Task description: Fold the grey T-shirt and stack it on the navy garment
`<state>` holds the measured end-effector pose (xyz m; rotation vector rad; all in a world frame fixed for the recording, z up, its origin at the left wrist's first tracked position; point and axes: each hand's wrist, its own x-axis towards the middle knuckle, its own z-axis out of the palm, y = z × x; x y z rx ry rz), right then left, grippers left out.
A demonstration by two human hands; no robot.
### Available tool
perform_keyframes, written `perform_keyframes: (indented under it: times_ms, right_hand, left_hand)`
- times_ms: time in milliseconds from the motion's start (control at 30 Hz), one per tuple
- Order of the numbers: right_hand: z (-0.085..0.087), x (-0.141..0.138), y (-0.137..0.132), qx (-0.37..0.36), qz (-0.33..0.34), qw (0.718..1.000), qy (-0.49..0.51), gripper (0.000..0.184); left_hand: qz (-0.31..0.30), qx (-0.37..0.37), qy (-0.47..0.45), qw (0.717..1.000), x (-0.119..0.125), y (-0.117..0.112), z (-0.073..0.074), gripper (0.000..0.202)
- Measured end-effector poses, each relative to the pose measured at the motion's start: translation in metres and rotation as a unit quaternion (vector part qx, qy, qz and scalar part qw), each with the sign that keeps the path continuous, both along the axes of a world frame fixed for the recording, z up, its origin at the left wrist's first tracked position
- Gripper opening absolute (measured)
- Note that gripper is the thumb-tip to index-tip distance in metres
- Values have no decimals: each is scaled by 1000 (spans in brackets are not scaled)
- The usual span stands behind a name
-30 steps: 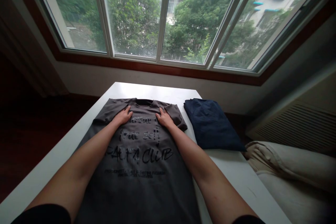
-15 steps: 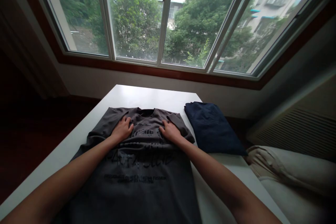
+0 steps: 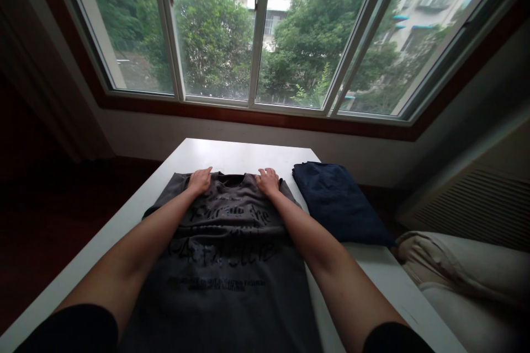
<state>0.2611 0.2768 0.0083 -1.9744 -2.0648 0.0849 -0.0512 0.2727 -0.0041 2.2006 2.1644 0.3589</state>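
A dark grey T-shirt (image 3: 232, 265) with black lettering lies front up, its neckline toward the window. Creases run across its chest print. On the shoulder left of the collar rests my left hand (image 3: 200, 181), fingers stretched forward over the cloth. My right hand (image 3: 268, 181) lies on the opposite shoulder, fingers apart and slightly bent, tips near the top edge of the shirt. Both forearms reach across the shirt and hide parts of its sleeves and sides.
Under the shirt is a white table (image 3: 248, 153). Folded navy cloth (image 3: 342, 204) sits at its right edge. Beyond the table are a wall and a sliding window (image 3: 252, 66). Pale, padded-looking fabric (image 3: 472, 265) lies to the right, beside a slatted panel (image 3: 480, 204).
Both hands have slid forward from the upper chest to the shirt's shoulders by the collar. Lettering on the chest shows more fully, and the black sleeve ends on my arms have come into view.
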Motion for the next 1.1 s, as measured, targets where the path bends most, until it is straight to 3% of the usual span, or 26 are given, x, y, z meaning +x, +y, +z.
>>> perform_keyframes:
  times_ms: [233,400,500,633,767,833,900,1033,1100]
  right_hand:
    - [9,31,29,-114,34,991,-58,44]
    - [20,49,40,-207,142,964,-87,40]
    - [27,52,44,-230,148,953,-127,28]
    - [33,47,40,-176,120,968,-135,28]
    - [35,36,33,-11,66,989,-128,31]
    - [36,31,30,69,37,990,-120,29]
    - [35,29,28,103,15,988,-110,29]
    - [30,30,23,88,-36,991,-90,38]
    - [24,29,18,54,-19,995,-76,41]
  left_hand:
    - [62,-75,-6,995,-14,31,6,41]
    - [37,-141,20,989,-15,33,19,36]
    - [14,-169,49,984,-13,27,25,36]
    - [15,-44,57,997,-12,18,29,31]
    - [69,76,26,994,-14,22,38,27]
    - [85,69,-6,994,-15,26,40,26]
    - [116,39,-43,992,-15,30,39,29]
    - [180,-9,-100,978,-11,28,27,40]
    - [159,-26,-93,983,-6,22,20,41]
